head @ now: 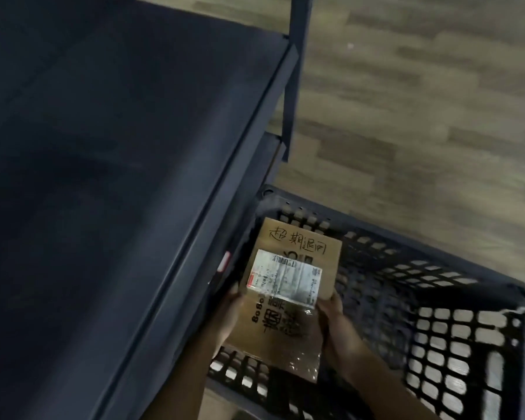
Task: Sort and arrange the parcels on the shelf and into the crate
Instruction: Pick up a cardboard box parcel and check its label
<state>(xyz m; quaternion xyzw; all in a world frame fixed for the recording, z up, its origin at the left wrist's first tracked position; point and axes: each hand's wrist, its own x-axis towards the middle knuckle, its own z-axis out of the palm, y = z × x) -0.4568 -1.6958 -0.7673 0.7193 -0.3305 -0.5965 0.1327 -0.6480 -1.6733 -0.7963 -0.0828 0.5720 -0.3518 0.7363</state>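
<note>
A brown cardboard parcel [288, 301] with a white shipping label and black handwriting on top is held over the left end of a dark lattice-walled plastic crate [455, 338]. My left hand [229, 310] grips the parcel's left edge and my right hand [335, 318] grips its right edge. The parcel is inside the crate's rim; whether it rests on the crate's floor is hidden. The dark blue shelf [119, 177] fills the left of the view, and its top board shows no parcels.
The shelf's front rail [225, 189] runs diagonally and overhangs the crate's left side. A dark metal upright post [296, 71] stands at the shelf's far corner. Wood-pattern floor [422, 101] lies to the right and beyond the crate.
</note>
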